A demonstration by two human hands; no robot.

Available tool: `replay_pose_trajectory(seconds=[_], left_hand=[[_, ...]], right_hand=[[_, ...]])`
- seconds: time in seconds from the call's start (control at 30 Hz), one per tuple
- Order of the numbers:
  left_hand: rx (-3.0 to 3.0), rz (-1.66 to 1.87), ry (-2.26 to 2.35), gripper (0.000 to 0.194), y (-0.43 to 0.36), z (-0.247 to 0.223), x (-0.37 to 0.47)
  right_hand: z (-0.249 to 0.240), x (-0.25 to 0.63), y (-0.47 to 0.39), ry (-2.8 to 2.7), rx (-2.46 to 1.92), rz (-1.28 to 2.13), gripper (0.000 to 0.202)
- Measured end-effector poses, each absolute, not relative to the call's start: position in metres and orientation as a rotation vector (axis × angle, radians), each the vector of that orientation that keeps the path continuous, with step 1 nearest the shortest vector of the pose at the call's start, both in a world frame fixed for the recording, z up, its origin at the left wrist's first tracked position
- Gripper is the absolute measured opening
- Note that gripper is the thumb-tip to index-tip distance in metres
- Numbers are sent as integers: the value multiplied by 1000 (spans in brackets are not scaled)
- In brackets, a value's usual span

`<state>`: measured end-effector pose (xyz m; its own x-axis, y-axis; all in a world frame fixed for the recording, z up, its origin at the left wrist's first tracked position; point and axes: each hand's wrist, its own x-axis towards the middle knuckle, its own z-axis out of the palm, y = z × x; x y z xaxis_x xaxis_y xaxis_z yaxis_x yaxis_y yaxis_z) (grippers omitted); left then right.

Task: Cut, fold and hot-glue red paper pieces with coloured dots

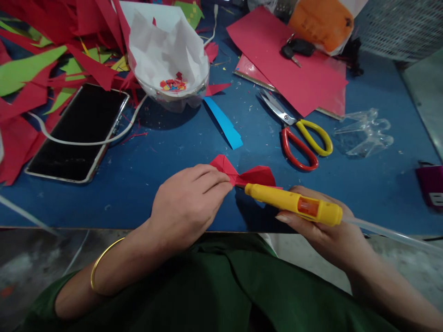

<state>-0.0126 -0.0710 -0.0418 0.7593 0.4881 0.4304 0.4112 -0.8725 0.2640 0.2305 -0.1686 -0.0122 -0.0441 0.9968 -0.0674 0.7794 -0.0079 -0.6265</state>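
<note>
Near the front edge of the blue table, my left hand pinches a folded red paper piece shaped somewhat like a bow. A yellow glue gun is gripped in my right hand, with a clear glue stick running out of its back end. The gun's dark nozzle points left and meets the red paper beside my left fingertips; whether it touches cannot be made out. My left fingers cover part of the paper, and the gun hides some of its lower edge.
Scissors with red and yellow handles lie beyond my right hand, beside red sheets with keys on top. A paper-lined clear bowl, blue strip, phone with white cable, colored scraps and clear plastic piece surround the work.
</note>
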Motion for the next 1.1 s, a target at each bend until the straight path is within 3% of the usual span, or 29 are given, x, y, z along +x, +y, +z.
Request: replay_pose_trajectory(seconds=[1.1], left_hand=[[2795,803,700,18,-71,-42,-11]], right_hand=[[-9,226,-168,-1950,-1819,655,36]])
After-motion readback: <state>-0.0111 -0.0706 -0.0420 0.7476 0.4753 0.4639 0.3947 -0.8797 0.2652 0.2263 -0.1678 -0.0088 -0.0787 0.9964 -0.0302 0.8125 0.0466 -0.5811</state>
